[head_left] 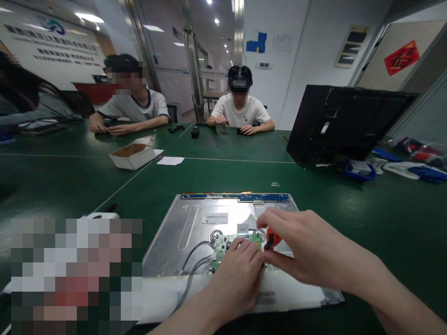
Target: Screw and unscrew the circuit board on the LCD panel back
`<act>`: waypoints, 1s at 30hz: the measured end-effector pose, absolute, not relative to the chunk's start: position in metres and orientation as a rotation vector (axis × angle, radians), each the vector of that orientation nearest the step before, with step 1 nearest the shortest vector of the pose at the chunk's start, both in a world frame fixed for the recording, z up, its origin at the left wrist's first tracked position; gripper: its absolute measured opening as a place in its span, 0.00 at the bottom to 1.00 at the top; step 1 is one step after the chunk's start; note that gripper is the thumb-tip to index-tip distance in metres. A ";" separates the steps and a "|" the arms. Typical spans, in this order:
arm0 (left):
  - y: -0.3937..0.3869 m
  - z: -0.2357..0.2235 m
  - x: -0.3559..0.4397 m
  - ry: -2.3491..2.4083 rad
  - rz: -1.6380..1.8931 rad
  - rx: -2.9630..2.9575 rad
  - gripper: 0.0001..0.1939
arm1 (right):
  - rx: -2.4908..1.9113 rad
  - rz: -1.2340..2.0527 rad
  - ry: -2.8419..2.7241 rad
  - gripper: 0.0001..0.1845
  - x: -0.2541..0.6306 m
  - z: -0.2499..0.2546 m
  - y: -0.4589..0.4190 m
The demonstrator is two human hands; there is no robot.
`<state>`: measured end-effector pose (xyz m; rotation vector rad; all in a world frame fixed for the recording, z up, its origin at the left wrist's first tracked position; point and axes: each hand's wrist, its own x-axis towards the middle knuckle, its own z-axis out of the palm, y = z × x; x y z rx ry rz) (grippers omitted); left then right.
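A flat metal display panel [188, 232] lies back side up on the table before me, with a blue circuit strip [223, 197] along its far edge. A small green circuit board [219, 243] sits on its middle, partly covered by my hands. My right hand [300, 237] is closed around the red and black handle of a screwdriver [273, 238] above the board's right side; its tip is hidden. My left hand [240, 267] rests over the board, fingers bent and together, their tips beside the screwdriver. What they pinch, if anything, is hidden. Grey cables [193, 274] run from the board's left.
A black monitor [342, 123] stands tilted at the right, near a blue tray [359, 170]. Further left are an open cardboard box [132, 156] and white paper [170, 161]. Several people sit across the table [223, 174]. A blurred patch covers the lower left.
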<state>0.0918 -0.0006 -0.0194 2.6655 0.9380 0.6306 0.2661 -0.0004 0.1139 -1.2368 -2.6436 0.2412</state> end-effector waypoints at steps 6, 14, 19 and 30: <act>0.000 -0.017 0.092 0.945 0.558 2.701 0.07 | -1.233 0.207 -2.738 0.07 0.278 0.115 0.006; -0.001 -0.018 0.092 0.933 0.603 2.713 0.09 | -1.226 0.066 -2.747 0.07 0.275 0.117 0.002; -0.001 -0.015 0.092 0.934 0.562 2.734 0.05 | -1.195 0.218 -2.785 0.08 0.282 0.122 -0.002; -0.001 -0.016 0.091 0.926 0.563 2.732 0.08 | -1.235 0.172 -2.777 0.06 0.278 0.122 -0.001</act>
